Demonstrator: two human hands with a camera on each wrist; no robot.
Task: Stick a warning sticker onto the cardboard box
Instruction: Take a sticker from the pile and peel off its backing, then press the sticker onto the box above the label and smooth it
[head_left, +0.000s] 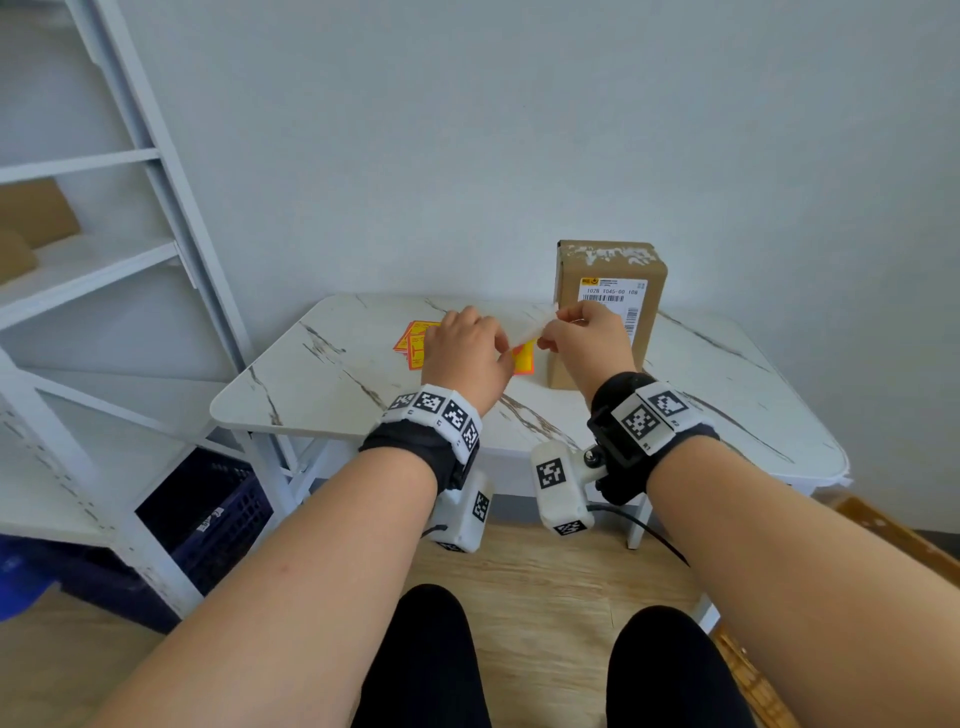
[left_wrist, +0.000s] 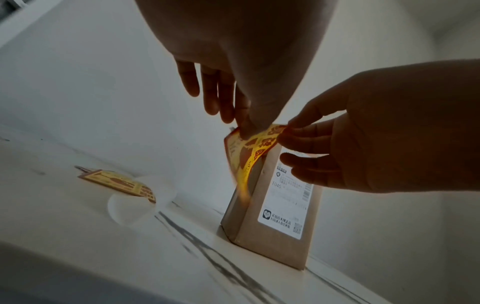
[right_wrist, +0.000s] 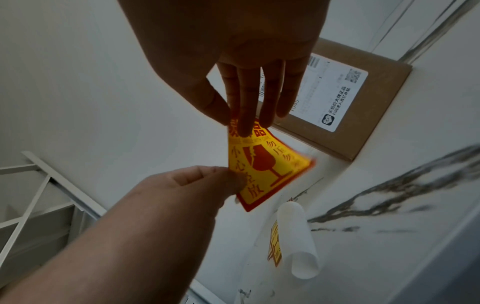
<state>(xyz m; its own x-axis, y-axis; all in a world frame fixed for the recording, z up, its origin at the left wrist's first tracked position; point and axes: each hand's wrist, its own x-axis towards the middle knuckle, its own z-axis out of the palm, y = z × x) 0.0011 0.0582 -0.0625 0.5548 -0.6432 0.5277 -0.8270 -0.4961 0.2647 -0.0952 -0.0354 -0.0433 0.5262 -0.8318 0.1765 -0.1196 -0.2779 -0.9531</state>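
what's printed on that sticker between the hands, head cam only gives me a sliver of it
observer: The right wrist view shows the warning sticker face: yellow, red border, a red cracked-glass symbol.
operator: is the backing off
observer: A curled translucent backing sheet lies on the table by the spare stickers, hidden from you by the left hand.
operator: which edges are held
observer: The left hand pinches the lower edge; the right hand fingers pinch the top.
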